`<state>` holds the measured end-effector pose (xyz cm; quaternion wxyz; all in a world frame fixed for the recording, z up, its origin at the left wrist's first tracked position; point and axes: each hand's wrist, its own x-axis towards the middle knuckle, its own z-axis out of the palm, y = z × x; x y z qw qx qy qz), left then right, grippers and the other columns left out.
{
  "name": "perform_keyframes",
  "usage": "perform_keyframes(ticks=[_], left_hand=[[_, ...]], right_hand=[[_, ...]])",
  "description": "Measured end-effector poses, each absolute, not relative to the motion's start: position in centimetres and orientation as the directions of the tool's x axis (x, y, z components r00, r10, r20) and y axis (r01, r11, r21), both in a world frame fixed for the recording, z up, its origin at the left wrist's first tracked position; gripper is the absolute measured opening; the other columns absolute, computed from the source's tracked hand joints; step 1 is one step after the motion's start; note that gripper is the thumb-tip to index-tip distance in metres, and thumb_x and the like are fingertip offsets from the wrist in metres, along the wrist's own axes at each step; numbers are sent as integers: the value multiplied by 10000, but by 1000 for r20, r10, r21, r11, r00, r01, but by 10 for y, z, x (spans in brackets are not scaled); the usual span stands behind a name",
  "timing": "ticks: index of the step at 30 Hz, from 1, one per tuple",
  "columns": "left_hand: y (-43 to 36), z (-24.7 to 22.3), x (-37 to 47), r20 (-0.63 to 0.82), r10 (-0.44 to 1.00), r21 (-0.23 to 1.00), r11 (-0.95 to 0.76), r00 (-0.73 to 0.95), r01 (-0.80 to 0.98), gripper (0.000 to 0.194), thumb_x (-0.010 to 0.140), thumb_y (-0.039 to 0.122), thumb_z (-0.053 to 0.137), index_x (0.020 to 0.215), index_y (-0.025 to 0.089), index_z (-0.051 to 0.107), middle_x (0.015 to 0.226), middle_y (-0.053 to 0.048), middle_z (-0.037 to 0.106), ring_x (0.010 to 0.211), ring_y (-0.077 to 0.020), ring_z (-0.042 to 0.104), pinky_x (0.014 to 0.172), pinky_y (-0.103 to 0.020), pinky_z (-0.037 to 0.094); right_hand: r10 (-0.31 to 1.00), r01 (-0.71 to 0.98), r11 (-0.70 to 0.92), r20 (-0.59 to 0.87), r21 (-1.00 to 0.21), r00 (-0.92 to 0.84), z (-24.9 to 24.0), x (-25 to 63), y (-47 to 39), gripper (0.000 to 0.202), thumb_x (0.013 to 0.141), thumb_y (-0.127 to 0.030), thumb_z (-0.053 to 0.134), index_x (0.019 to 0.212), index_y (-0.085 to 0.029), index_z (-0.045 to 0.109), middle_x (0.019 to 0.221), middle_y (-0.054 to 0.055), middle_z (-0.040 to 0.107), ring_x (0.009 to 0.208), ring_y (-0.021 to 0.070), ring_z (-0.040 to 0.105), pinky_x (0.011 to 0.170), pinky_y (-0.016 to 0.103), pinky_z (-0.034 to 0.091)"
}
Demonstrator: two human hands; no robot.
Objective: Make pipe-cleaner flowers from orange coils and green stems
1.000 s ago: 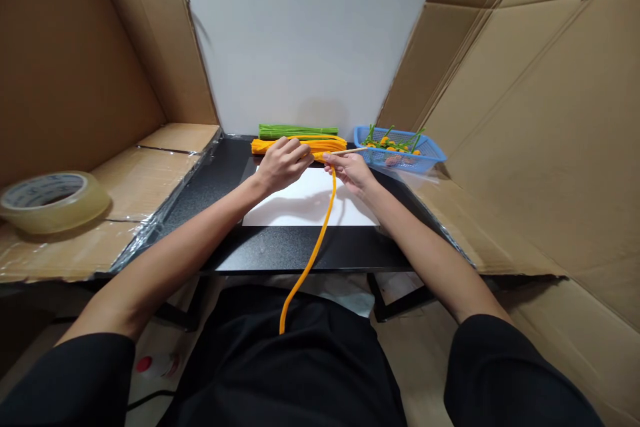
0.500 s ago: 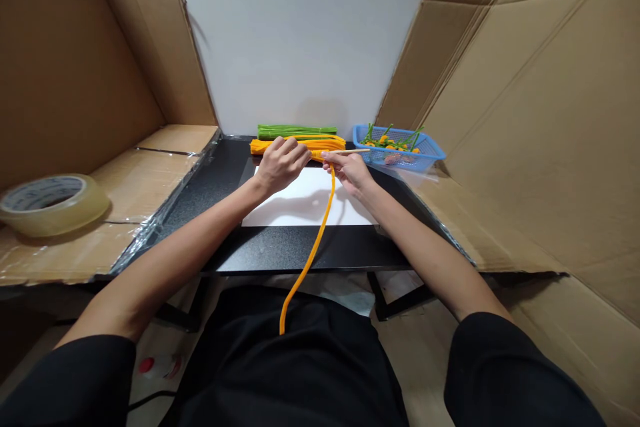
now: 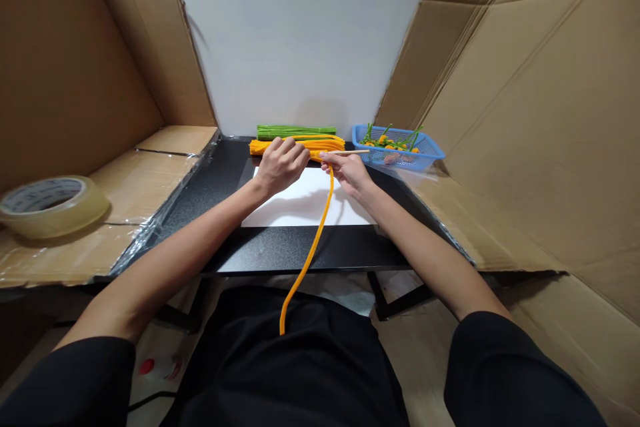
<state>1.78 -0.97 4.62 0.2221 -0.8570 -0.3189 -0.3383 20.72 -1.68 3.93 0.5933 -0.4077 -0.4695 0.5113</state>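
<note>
A thin wooden stick (image 3: 353,152) runs level between my hands above a white sheet (image 3: 280,212). My left hand (image 3: 284,163) is closed round its left part, knuckles up. With thumb and fingers, my right hand (image 3: 350,172) pinches the stick and an orange pipe cleaner (image 3: 320,232). Some orange turns wrap the stick between the hands, and the long loose end hangs over the table edge to my lap. Just behind lies a bundle of orange pipe cleaners (image 3: 260,146), partly hidden by my left hand, and beyond it a green pipe cleaner bundle (image 3: 296,131).
At the right back stands a blue basket (image 3: 425,161) holding several green-stemmed orange pieces. A large roll of clear tape (image 3: 83,217) lies on cardboard at the left. Cardboard walls (image 3: 550,127) flank the black table (image 3: 295,250). A red-capped bottle (image 3: 160,367) is on the floor.
Hardly anything differs. Both hands keep the same grip on the stick and pipe cleaner, and the whole view has shifted very slightly.
</note>
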Motion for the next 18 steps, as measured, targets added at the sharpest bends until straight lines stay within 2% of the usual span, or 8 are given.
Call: perform_keyframes(ticks=[6,18], left_hand=[[-7,43,18,720,356,-264,-654,596,709,390,1029,210,336,870,183,692,890,-127,715,824,-267,585,719,-428,377],[-4,38,21,733,386,-219,-645,559,732,340,1010,185,367,886,140,680,914,-162,712,854,-288,586,753,-441,395]], right_hand=[[989,-221,144,135,-965,53,39,206,-18,254,620,-211,892,661,-178,643,567,-11,638,525,97,592,507,213,512],[982,-196,187,178,-963,63,37,203,-20,254,611,-226,903,652,-158,661,595,-13,648,541,84,598,524,198,497]])
